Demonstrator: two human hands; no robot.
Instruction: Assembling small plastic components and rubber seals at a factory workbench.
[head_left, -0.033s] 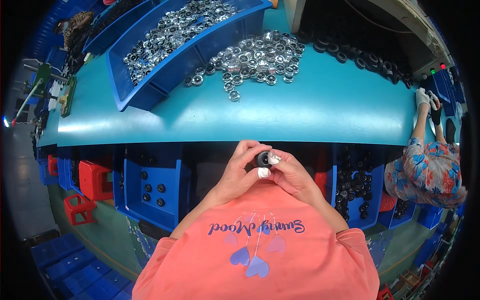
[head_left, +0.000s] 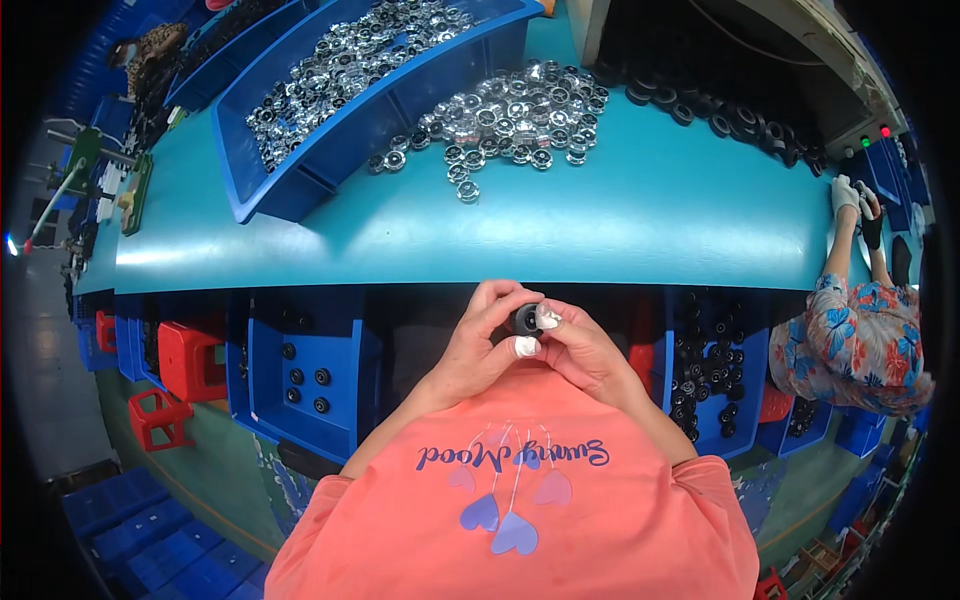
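A small black wheel (head_left: pixel 526 319) with a round hub is held up in front of my chest, just off the table's near edge. My left hand (head_left: pixel 481 335) has its fingers curled round the wheel from the left. From the right, my right hand (head_left: pixel 583 348) grips the same wheel between thumb and fingers. White wrapping covers both thumb tips. Beyond my hands, a heap of clear, shiny wheel hubs (head_left: pixel 520 115) with dark centres lies on the turquoise table (head_left: pixel 450 240).
A long blue bin (head_left: pixel 300 195) of similar hubs stands at the far left. Black rings (head_left: pixel 740 122) lie at the far right by a machine. Below the table, blue crates (head_left: pixel 262 375) hold black wheels. A co-worker (head_left: pixel 850 340) with gloved hands works at the right; red stools (head_left: pixel 190 360) stand left.
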